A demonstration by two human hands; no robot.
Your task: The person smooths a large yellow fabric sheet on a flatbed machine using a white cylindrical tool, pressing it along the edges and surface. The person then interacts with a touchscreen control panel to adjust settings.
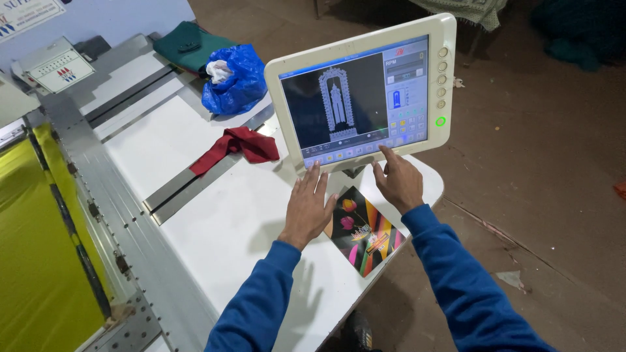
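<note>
My right hand [399,184] was up at the screen [355,98], a white-framed panel tilted toward me on a stand at the edge of the table [215,215]. My forefinger was stretched out with its tip against the bottom strip of the display, on the row of small buttons there; the other fingers were loosely curled back and held nothing. The display showed a tall pale arch-shaped pattern on a dark ground, with a column of controls to its right and a green light glowing on the frame.

My left hand [308,207] was flat and spread, fingers straight and apart, pointing up toward the lower left edge of the screen. It gripped nothing. I could not tell whether the fingertips were touching the frame or only hovering just short of it.

Just beside my left hand, below the screen and between my two wrists, a black card [364,233] with bright pink, yellow and orange shapes lay flat on the white table. Further off on the tabletop lay a dark red cloth [240,145] across a metal rail, and beyond it a crumpled blue plastic bag [236,79] and a folded green cloth [189,47]. Yellow fabric [32,261] was stretched along the machine to my far left. Both my sleeves were blue.
</note>
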